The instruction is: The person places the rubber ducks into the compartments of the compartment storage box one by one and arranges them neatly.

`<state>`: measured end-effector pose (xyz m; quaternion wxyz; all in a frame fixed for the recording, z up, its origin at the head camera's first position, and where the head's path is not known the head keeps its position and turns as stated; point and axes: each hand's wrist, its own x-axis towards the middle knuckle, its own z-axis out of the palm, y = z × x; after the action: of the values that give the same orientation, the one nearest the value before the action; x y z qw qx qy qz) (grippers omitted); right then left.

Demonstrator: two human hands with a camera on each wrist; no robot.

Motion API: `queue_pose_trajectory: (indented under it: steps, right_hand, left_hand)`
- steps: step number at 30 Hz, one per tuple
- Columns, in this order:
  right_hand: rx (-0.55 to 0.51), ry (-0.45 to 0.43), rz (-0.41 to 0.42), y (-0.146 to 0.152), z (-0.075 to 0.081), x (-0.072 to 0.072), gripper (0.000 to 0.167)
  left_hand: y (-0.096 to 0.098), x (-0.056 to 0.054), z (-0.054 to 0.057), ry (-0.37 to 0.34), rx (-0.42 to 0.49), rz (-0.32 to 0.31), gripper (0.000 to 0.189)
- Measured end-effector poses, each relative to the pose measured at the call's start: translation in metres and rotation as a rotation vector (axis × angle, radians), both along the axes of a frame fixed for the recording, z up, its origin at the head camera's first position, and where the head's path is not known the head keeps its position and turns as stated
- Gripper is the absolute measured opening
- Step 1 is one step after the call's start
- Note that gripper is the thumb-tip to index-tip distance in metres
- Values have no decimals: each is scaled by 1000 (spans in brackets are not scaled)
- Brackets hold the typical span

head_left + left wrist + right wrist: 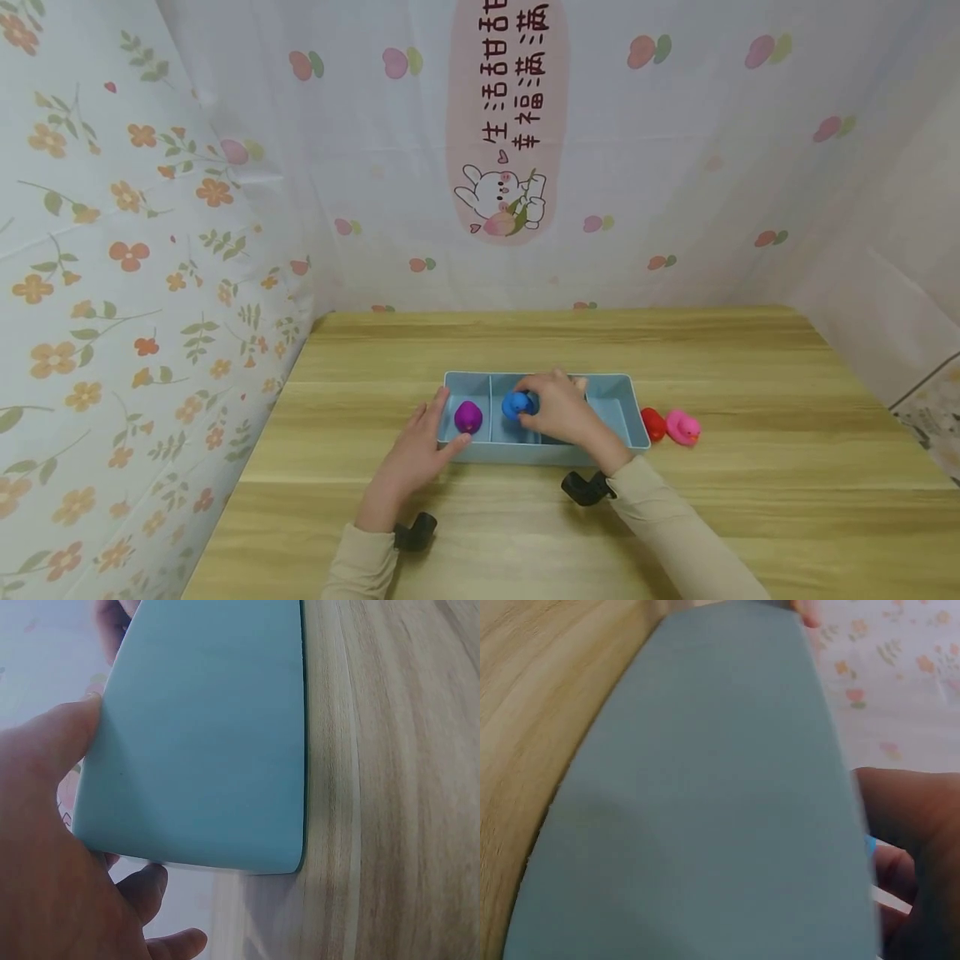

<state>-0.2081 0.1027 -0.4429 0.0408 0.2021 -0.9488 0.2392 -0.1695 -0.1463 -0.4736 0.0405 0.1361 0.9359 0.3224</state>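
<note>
A long light-blue divided box (487, 452) lies on the table. A purple toy duck (468, 417) sits in its left compartment. My left hand (415, 450) holds the box's near left corner, thumb at the front rim and fingers along the left end; the left wrist view shows the thumb tip on the rim. My right hand (562, 408) reaches over the box and pinches a blue toy duck (516, 406) between thumb and fingers, at the compartment right of the purple duck. In the right wrist view the box wall (697, 787) hides nearly all of this duck.
Right of the box lie a red toy duck (653, 425) and a pink toy duck (683, 427) on the wooden table (360, 346). Printed cloth (360, 167) hangs behind the table and on both sides. Each wrist carries a black camera mount (587, 488).
</note>
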Motion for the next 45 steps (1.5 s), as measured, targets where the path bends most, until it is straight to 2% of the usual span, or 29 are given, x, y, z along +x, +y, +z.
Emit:
queue_pose_trajectory:
  steps: [8, 16, 29, 33, 37, 45]
  right_hand:
    - [143, -17, -11, -10, -8, -3, 28]
    - [186, 2, -22, -18, -7, -1, 29]
    - [272, -4, -51, -24, -6, 0, 33]
    - [270, -38, -42, -22, 2, 2, 34]
    - [220, -78, -46, -18, 11, 3, 37]
    - [125, -15, 5, -8, 14, 1, 30]
  left_hand:
    - [1, 0, 1, -13, -4, -1, 84]
    - [0, -1, 0, -11, 2, 2, 82]
    - [2, 1, 5, -9, 8, 1, 81]
    - [2, 2, 5, -13, 6, 0, 82]
    - [2, 1, 5, -8, 5, -1, 82]
    - [2, -1, 2, -20, 6, 6, 82]
